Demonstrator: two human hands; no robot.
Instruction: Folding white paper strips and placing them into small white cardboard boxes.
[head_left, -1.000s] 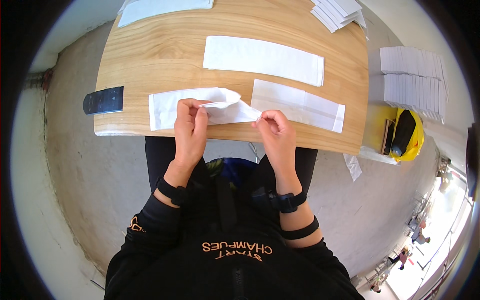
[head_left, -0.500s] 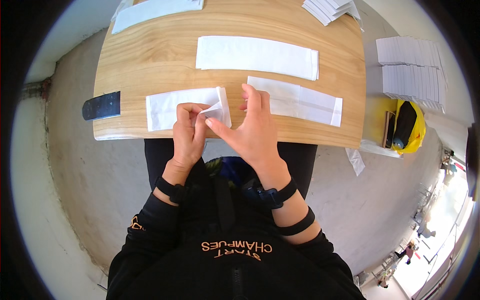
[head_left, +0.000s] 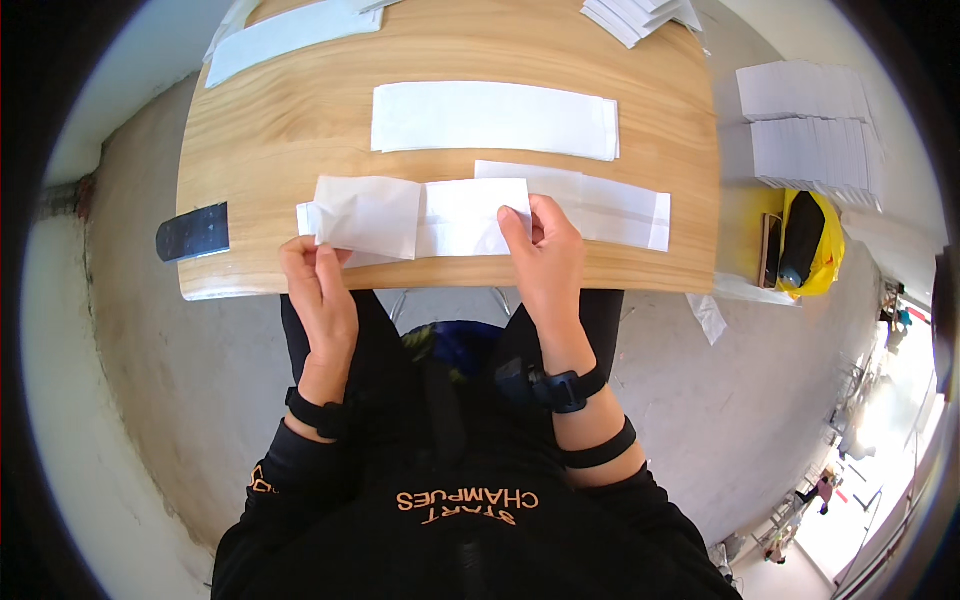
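Both hands hold a long flat white paper bag (head_left: 465, 218) just over the near edge of the wooden table. My left hand (head_left: 325, 305) pinches the lower left corner of its folded-over part, between thumb and fingers. At the other end, my right hand (head_left: 550, 260) grips the right edge, thumb on top. The left part is a thinner, creased layer doubled back over the strip. Partly beneath, another white piece shows at the left. A second flat paper bag (head_left: 625, 212), with a lengthwise seam and a folded end, lies just right of my right hand.
A stack of white paper strips (head_left: 495, 120) lies mid-table (head_left: 300, 130); more strips (head_left: 290, 42) are far left. A black phone-like slab (head_left: 195, 232) overhangs the left edge. Piled white paper (head_left: 810, 150) and a yellow bag (head_left: 825, 255) stand at the right.
My hands have moved apart, left hand leftward, right hand slightly right. The bag's end, pinched small before, is now spread into a long strip. My right hand has closed on its right edge.
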